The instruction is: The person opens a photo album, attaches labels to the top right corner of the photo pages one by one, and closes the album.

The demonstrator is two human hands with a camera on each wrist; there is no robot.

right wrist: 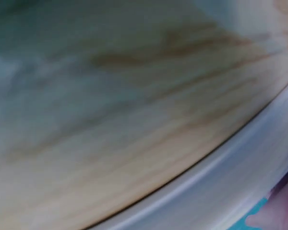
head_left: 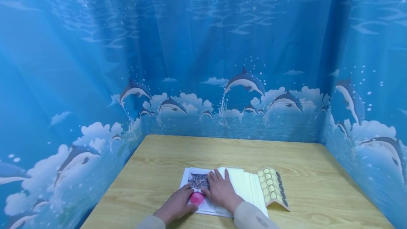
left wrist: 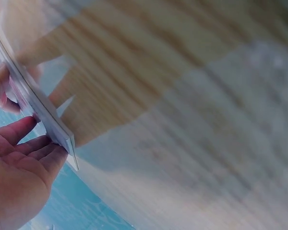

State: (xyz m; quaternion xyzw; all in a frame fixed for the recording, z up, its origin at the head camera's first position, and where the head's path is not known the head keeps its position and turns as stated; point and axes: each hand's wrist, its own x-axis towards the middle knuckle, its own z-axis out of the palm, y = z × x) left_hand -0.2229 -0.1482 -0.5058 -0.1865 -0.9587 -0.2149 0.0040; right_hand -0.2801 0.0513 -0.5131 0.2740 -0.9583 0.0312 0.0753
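Observation:
An open book (head_left: 208, 209) lies in front of me in the head view, its left page showing a tabby cat's face (head_left: 198, 181) and a pink round patch (head_left: 197, 198) below it. My left hand (head_left: 178, 202) rests over that page's lower left, fingertips beside the pink patch. In the left wrist view its fingers (left wrist: 36, 143), nearly straight, touch the book's edge. My right hand (head_left: 220, 190) presses flat near the fold, fingers spread and pointing away from me. Only a blurred bit of the right hand (right wrist: 278, 211) shows in the right wrist view.
Beside the book's blank right pages (head_left: 248, 188) lies a creased yellowish sheet (head_left: 270, 186) with rows of egg-like ovals and dark shapes. Both are on a wood-grain table (head_left: 318, 179). A blue curtain with dolphins (head_left: 203, 63) surrounds its far side and both sides.

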